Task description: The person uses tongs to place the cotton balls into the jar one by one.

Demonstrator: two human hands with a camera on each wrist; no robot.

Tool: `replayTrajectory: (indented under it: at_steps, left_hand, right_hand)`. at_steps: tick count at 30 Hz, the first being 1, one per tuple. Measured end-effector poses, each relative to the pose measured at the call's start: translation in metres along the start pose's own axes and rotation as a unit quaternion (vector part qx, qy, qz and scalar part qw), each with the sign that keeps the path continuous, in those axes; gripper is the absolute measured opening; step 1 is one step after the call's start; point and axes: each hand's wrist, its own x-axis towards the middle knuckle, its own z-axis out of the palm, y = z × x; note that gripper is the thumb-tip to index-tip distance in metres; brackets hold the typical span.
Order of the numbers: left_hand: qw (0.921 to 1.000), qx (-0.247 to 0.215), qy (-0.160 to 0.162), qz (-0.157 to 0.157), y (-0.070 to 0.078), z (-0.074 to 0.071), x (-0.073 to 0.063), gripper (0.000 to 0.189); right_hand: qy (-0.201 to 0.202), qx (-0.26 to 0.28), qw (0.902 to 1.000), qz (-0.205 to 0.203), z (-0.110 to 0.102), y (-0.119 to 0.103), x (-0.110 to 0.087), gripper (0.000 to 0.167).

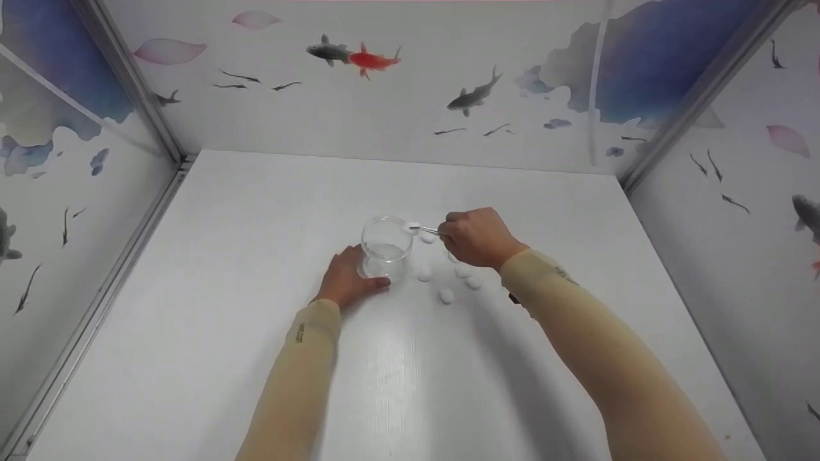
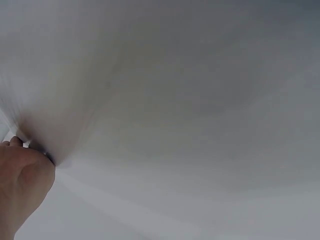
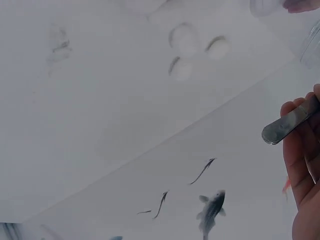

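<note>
My left hand (image 1: 348, 280) holds a clear glass jar (image 1: 386, 246) low down, with the thumb in front and the fingers around its left side. My right hand (image 1: 477, 235) grips metal tweezers (image 1: 430, 230) just right of the jar. At their tips a white cotton ball (image 1: 412, 227) overlaps the jar's rim in the head view. More cotton balls (image 1: 446, 296) lie loose on the table between the jar and my right forearm. The rounded metal end of the tweezers (image 3: 282, 131) sticks out of my fingers in the right wrist view. Only part of my left hand (image 2: 25, 180) shows in its wrist view.
The work surface is a white table (image 1: 256, 211). Printed panels with fish close it in at the back (image 1: 410, 121) and on both sides. A small dark object (image 1: 514, 298) peeks out beside my right forearm, mostly hidden.
</note>
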Motion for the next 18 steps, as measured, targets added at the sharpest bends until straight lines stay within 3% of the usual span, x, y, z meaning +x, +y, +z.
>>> replayTrajectory:
  at_steps: [5, 18]
  left_hand:
    - [1.0000, 0.002, 0.002, 0.005, -0.0024, 0.0013, 0.0024, 0.103]
    - [0.9997, 0.008, 0.001, 0.024, -0.0025, 0.0007, 0.0025, 0.101]
  right_hand:
    - [-0.027, 0.002, 0.9996, -0.004, 0.0056, -0.0094, 0.0074, 0.014]
    - [-0.036, -0.001, 0.9993, -0.004, 0.0110, -0.0125, 0.0083, 0.012]
